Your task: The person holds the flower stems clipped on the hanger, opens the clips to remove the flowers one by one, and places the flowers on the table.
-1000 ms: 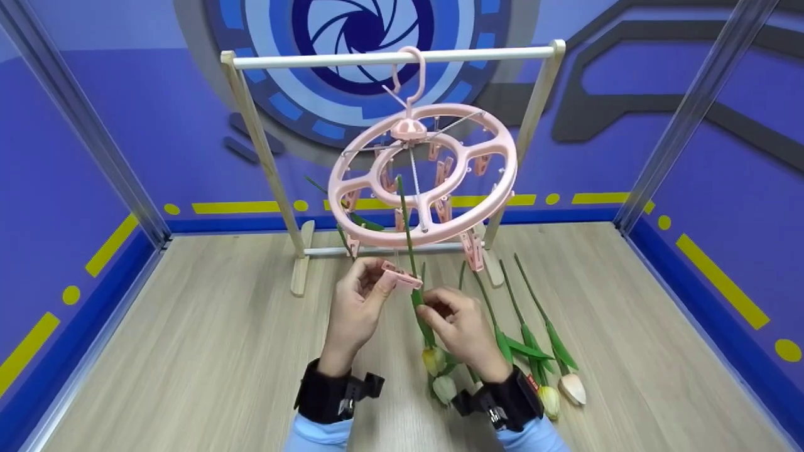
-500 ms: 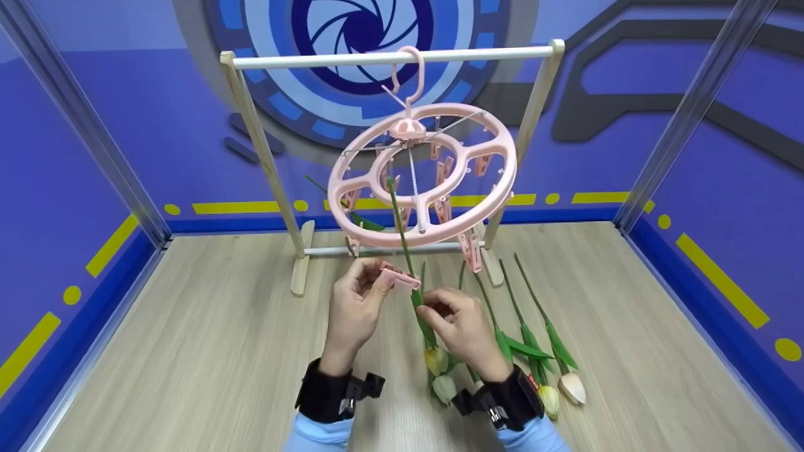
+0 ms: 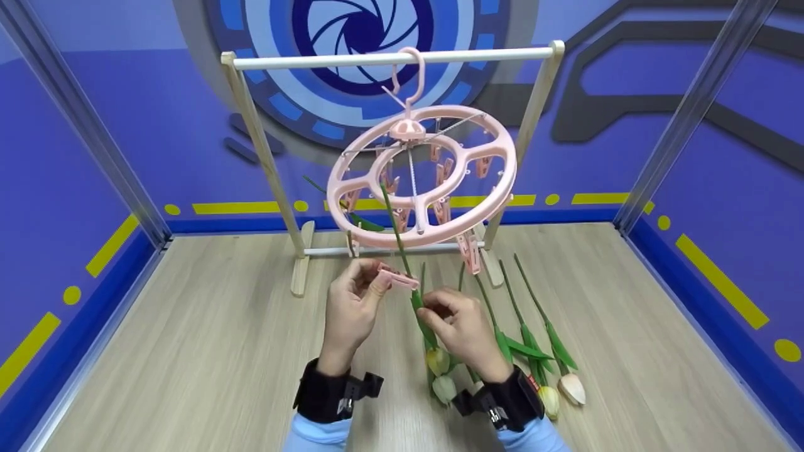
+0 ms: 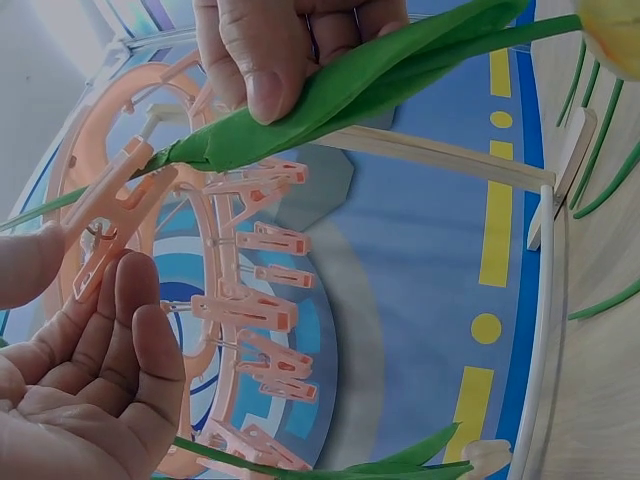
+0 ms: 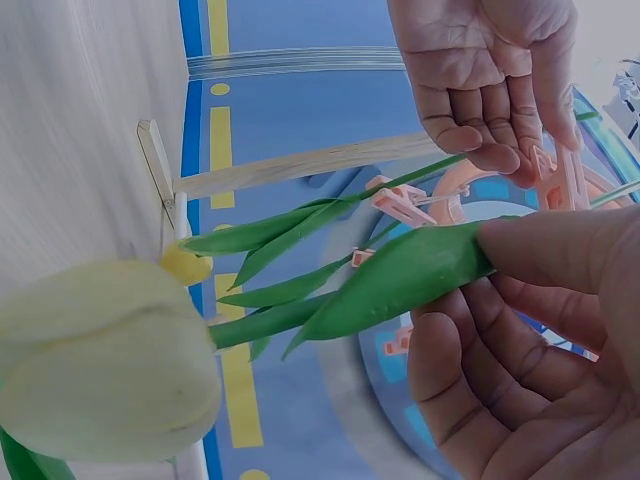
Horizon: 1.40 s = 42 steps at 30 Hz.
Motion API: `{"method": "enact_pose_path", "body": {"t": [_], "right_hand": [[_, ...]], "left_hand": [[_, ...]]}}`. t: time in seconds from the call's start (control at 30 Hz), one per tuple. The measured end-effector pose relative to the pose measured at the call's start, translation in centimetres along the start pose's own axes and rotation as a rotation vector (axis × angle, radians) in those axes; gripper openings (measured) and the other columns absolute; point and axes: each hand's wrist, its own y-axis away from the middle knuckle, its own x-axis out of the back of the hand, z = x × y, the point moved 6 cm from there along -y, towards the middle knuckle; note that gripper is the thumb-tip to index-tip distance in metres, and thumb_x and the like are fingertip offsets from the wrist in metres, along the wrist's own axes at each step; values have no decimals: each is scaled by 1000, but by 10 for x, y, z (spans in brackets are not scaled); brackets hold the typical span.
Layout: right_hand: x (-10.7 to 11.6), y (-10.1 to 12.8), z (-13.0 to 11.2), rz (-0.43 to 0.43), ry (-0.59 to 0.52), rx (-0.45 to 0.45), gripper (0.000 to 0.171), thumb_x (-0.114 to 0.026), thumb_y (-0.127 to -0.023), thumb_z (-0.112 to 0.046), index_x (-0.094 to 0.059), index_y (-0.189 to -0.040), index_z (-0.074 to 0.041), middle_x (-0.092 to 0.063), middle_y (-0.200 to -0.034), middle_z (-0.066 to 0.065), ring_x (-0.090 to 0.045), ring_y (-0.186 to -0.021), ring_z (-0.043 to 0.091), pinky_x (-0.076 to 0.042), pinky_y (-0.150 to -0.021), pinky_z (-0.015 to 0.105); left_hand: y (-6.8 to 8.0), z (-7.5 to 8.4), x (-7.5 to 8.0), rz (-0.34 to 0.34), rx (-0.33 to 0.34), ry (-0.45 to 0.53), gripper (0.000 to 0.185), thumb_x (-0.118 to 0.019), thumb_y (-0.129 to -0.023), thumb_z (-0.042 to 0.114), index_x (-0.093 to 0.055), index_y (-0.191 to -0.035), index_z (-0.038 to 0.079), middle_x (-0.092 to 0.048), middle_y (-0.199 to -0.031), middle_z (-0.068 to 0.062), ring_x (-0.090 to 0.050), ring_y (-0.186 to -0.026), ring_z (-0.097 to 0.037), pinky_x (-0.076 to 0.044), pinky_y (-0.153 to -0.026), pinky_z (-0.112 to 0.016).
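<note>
The left hand (image 3: 353, 307) pinches a pink peg (image 3: 402, 280) near a hanging ring's (image 3: 358, 183) front edge; the right hand (image 3: 461, 323) pinches a tulip (image 3: 423, 320) by its leafy part, bloom (image 3: 438, 361) down, stem (image 3: 397, 232) meeting the peg's tip. Holding the stem steady, well inside the peg's mouth, before easing off should work best.

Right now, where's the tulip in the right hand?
In the head view, the tulip is just right of centre, bloom downward, pinched in the right hand, its stem at the pink clip in the left hand.
</note>
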Motion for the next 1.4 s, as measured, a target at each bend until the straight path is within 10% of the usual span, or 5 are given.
{"method": "enact_pose_path", "body": {"t": [1.4], "right_hand": [[5,-1,-1,-35,75,7,7,-74,-90,3,-74,-93,-3,-70,-82,4,-65,-69,12,-55,-59,25]], "left_hand": [[0,1,6,49,19,13,12,-67,-98,0,-65,-105,-10,-69,-95,-19,-67,-84,-17,-56,-76,-25]]}}
